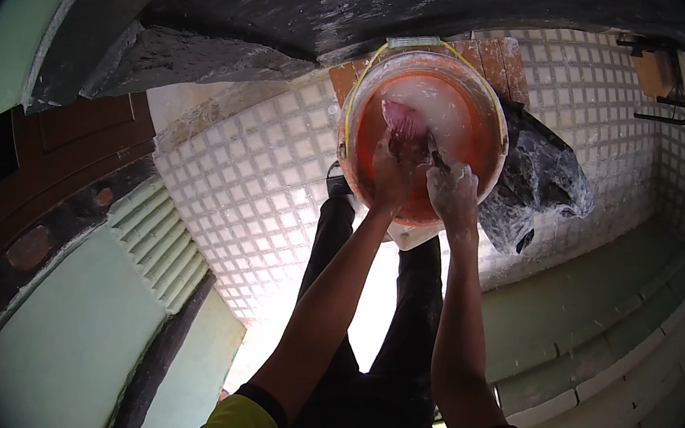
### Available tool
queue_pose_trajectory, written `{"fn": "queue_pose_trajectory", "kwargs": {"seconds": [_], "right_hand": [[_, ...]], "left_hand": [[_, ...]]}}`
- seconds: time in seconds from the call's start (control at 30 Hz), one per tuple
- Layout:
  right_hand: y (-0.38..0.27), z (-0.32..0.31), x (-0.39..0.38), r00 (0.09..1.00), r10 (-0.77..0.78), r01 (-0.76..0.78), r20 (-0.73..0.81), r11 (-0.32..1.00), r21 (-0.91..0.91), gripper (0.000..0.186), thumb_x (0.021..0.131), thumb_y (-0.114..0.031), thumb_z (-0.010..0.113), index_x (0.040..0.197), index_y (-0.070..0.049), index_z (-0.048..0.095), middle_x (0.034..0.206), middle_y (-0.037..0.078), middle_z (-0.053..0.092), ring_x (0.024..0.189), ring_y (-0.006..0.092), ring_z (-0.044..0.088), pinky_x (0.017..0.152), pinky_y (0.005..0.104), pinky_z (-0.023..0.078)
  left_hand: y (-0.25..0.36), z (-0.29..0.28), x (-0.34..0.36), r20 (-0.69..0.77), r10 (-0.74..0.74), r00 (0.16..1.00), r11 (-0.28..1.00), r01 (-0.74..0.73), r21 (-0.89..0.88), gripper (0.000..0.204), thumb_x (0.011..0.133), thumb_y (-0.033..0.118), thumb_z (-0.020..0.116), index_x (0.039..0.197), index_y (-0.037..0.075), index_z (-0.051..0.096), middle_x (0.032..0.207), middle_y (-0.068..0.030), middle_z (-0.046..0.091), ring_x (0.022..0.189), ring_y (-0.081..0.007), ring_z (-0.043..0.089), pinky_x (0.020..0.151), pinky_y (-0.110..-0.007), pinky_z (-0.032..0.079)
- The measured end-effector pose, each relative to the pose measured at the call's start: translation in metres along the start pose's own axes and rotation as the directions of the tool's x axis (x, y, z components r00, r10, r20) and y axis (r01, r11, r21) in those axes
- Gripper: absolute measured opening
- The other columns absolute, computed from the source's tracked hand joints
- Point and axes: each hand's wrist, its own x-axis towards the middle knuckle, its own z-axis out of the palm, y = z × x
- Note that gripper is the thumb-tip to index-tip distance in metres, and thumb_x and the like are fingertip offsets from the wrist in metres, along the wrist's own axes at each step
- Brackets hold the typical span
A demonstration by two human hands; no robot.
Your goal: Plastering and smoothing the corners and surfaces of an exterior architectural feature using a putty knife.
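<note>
Both of my hands reach into a round orange bucket (368, 102) with a whitish, splashed rim and cloudy white liquid (449, 112) inside. My left hand (393, 173) closes on the near end of a wet pink piece (405, 122), ridged or bristly on its surface; its exact kind is unclear. My right hand (453, 191), coated with white residue, is wrapped around a thin dark handle (433, 146) that points toward the pink piece. The tool's far end is hidden. A yellow wire handle with a pale grip (413, 42) leans over the bucket's far rim.
Right of the bucket lies a crumpled black plastic bag (540, 174) with white dust. Brown tiles (497, 66) lie under the bucket on a pale checkered floor (236, 175). A dark, splattered ledge (300, 3) runs beyond it. My legs (412, 308) stand close to the bucket's near side.
</note>
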Motion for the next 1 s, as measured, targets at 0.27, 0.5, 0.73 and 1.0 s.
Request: {"fn": "queue_pose_trajectory", "kwargs": {"seconds": [0.27,0.5,0.73,1.0], "right_hand": [[-0.039,-0.03,0.004,0.991,0.113,-0.114,0.073,0.993,0.012,0.04,0.078,-0.017,0.059,0.116,-0.004,0.061,0.082,0.028,0.063,0.081,0.0411,0.063,0.074,0.05,0.05],[-0.05,-0.033,-0.035,0.985,0.119,-0.138,0.128,0.978,0.154,0.041,0.076,-0.01,0.057,0.117,-0.002,0.061,0.072,0.023,0.062,0.073,0.0381,0.064,0.067,0.045,0.051],[-0.036,-0.057,-0.007,0.982,0.039,-0.058,0.186,0.994,0.097,0.039,0.08,-0.009,0.058,0.119,-0.004,0.06,0.075,0.022,0.063,0.062,0.0306,0.061,0.064,0.0378,0.049],[-0.04,-0.054,-0.012,0.993,0.022,-0.028,0.117,0.998,0.05,0.039,0.081,-0.014,0.06,0.121,-0.012,0.061,0.087,0.021,0.064,0.08,0.0381,0.062,0.072,0.0436,0.05]], "left_hand": [[0.016,0.011,0.0,0.041,0.214,0.976,0.943,-0.217,0.25,0.027,0.092,0.008,0.046,0.115,-0.006,0.051,0.097,-0.0208,0.063,0.088,-0.0305,0.062,0.078,-0.038,0.047],[0.003,0.0,0.001,-0.009,0.2,0.98,0.881,-0.176,0.439,0.031,0.092,0.005,0.045,0.12,-0.006,0.049,0.099,-0.0222,0.062,0.09,-0.0324,0.063,0.078,-0.038,0.047],[0.001,-0.001,0.011,0.083,0.283,0.955,0.856,-0.291,0.428,0.031,0.089,-0.001,0.046,0.12,-0.003,0.05,0.095,-0.0192,0.064,0.088,-0.0312,0.063,0.076,-0.038,0.048],[-0.006,-0.001,0.01,0.133,0.143,0.981,0.963,-0.169,0.211,0.031,0.089,-0.002,0.044,0.119,-0.003,0.05,0.091,-0.0141,0.063,0.083,-0.0246,0.062,0.074,-0.034,0.048]]}}
